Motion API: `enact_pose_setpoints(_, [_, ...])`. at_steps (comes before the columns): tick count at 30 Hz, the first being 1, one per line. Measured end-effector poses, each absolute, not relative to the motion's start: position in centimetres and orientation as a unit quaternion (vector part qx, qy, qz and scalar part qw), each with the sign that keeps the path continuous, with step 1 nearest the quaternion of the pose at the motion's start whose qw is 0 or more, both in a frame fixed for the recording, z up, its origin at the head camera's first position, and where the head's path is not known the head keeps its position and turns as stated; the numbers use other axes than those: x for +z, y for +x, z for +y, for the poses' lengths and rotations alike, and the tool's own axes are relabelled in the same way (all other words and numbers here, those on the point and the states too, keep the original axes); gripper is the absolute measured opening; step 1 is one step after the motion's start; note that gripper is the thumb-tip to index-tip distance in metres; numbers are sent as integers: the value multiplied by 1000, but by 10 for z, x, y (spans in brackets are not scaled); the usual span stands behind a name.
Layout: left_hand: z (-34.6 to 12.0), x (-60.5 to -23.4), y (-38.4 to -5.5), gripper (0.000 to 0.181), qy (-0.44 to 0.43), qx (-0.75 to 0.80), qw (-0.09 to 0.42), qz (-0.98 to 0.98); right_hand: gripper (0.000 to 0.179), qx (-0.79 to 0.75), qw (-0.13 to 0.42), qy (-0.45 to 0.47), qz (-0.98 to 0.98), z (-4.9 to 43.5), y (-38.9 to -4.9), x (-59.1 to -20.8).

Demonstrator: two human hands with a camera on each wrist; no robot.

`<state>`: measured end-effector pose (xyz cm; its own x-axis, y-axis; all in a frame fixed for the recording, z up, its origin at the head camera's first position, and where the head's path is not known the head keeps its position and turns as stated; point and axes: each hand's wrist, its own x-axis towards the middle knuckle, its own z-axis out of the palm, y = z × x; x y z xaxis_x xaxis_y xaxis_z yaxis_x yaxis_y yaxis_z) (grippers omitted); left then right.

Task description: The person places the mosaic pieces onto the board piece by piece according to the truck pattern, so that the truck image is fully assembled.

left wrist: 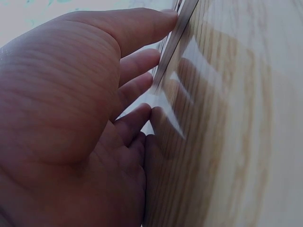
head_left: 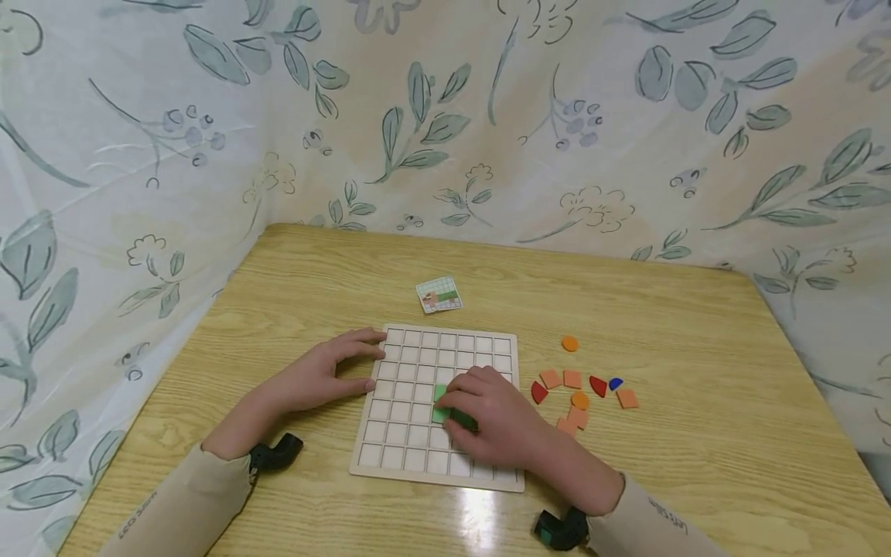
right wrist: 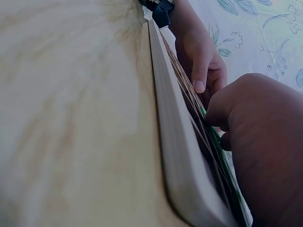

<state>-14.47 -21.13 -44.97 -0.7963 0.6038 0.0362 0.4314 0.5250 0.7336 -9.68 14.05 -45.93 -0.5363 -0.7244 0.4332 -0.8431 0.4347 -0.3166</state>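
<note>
A pale wooden grid board (head_left: 397,411) lies on the table. My left hand (head_left: 327,374) is at its left edge, fingers extended and fingertips touching the rim; in the left wrist view the thumb (left wrist: 147,28) also meets the board's side. Over the board's middle, my right hand (head_left: 490,414) has bent fingers and holds a light green square tile (head_left: 440,415) between thumb and fingertips, low against the grid. More green (head_left: 465,419) shows in shadow under the palm. In the right wrist view, the thumb and fingers come down at a green strip (right wrist: 220,146); the tiles' outlines are hidden there.
A small picture card (head_left: 439,295) lies beyond the board. To the right are scattered several orange squares (head_left: 628,398), orange discs (head_left: 570,343), red quarter-circle pieces (head_left: 599,385) and a blue half-disc (head_left: 616,384). A floral cloth (head_left: 473,139) hangs behind the table.
</note>
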Motion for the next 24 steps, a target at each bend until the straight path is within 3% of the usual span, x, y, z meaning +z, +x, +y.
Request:
enact_pose_setpoints(15, [-210,-451,-146,46,300,382,108,867,18,264,122,457,-841,145,-98,-461])
enact_pose_setpoints(24, [-210,-449,-145,46,303,379,102,869,15,262,158,458,-835,152,-101,-461])
